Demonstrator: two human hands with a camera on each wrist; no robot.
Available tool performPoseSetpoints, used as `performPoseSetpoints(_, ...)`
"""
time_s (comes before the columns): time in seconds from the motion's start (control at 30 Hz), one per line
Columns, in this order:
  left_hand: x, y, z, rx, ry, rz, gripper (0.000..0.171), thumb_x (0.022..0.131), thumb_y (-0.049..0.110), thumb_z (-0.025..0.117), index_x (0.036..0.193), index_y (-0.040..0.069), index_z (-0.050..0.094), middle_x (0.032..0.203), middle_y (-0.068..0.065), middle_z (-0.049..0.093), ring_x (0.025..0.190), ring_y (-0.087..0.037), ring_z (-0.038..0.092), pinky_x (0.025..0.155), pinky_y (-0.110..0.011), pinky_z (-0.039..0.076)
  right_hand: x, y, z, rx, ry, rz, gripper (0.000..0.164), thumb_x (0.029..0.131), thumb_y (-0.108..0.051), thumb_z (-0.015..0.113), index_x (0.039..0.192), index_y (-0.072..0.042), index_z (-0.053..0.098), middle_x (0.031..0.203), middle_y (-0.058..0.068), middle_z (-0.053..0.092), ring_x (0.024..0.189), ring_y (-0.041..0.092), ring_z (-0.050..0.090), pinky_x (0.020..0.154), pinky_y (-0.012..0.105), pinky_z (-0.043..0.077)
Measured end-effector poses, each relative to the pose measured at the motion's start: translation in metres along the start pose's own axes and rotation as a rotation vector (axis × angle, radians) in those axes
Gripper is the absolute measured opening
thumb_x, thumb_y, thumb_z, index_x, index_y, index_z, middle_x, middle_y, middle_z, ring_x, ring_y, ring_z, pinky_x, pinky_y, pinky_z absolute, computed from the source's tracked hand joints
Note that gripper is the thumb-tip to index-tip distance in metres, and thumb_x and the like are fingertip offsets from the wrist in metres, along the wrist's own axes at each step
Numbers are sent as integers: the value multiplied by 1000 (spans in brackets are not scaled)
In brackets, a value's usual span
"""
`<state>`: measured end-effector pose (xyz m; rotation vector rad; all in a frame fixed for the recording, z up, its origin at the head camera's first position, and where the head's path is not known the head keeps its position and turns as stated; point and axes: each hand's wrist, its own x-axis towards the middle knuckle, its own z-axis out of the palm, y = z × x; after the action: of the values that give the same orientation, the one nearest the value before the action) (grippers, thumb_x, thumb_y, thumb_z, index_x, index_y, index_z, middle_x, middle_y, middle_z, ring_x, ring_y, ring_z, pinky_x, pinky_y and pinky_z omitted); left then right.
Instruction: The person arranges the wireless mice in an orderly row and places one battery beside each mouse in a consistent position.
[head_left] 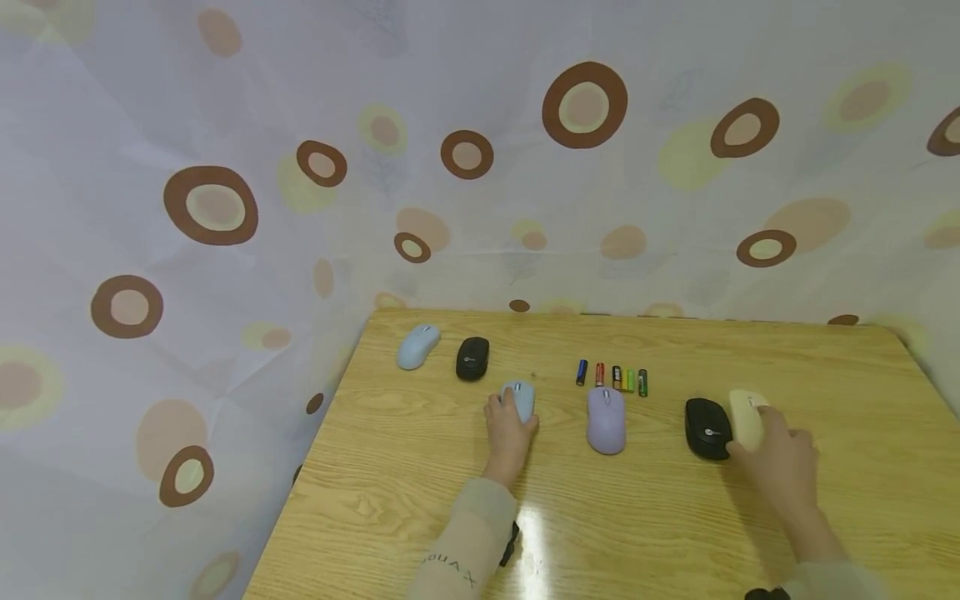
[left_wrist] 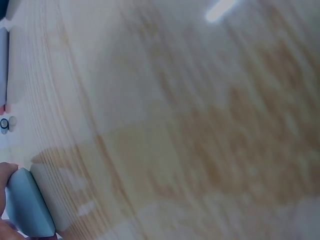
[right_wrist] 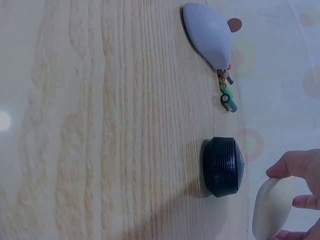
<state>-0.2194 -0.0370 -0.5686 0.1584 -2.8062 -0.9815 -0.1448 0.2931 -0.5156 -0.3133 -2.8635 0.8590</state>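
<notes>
On the left, my left hand [head_left: 507, 435] grips a light blue computer mouse [head_left: 526, 397], thumb along one side and a finger over its top. The left wrist view catches part of that blue mouse [left_wrist: 29, 206] at its lower left corner, with fingers at its edge. At the right, a cream computer mouse [head_left: 747, 423] is held by its sides between the thumb and fingers of my right hand [head_left: 786, 468]. Seen from the right wrist, the cream mouse [right_wrist: 272, 209] is raised off the wooden table. Close beside it sits a black mouse [head_left: 705, 429].
A purple mouse [head_left: 606, 423] lies mid-table, with several batteries [head_left: 628, 381] in a row just behind it. Towards the back left are another light blue mouse [head_left: 417, 347] and a black mouse [head_left: 472, 360]. A patterned sheet [head_left: 517, 200] rises behind the table [head_left: 375, 467].
</notes>
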Motion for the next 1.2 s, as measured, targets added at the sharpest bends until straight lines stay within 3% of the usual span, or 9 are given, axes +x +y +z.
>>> performPoseSetpoints(0.4, 0, 0, 0, -2, -3, 1, 64, 75, 19, 74, 127, -6, 46, 109, -22, 46, 99, -31, 46, 80, -40, 47, -53, -13, 13, -17, 36, 42, 58, 76, -12, 67, 124, 7, 42, 98, 45, 41, 88, 59, 41, 65, 58, 36)
performPoseSetpoints(0.6, 0, -1, -1, -3, 4, 2, 65, 75, 19, 74, 127, -6, 46, 110, -23, 46, 100, -32, 46, 80, -40, 47, -70, -14, 27, 4, 7, 98, 58, 77, -13, 65, 126, 6, 41, 104, 44, 39, 93, 58, 38, 69, 58, 34)
performPoseSetpoints(0.8, -1, 0, -2, -4, -4, 4, 65, 75, 19, 75, 127, -7, 46, 110, -23, 46, 100, -32, 46, 79, -40, 47, -82, -13, 38, 8, -34, 170, 61, 77, -15, 64, 128, 6, 38, 105, 43, 36, 96, 58, 36, 73, 59, 32)
performPoseSetpoints(1.2, -1, 1, -1, 2, -4, 3, 64, 75, 19, 75, 127, -6, 46, 111, -22, 46, 100, -32, 46, 80, -40, 47, -85, -10, 47, -7, -43, 168, 61, 76, -17, 64, 126, 6, 39, 102, 42, 35, 93, 58, 37, 70, 56, 33)
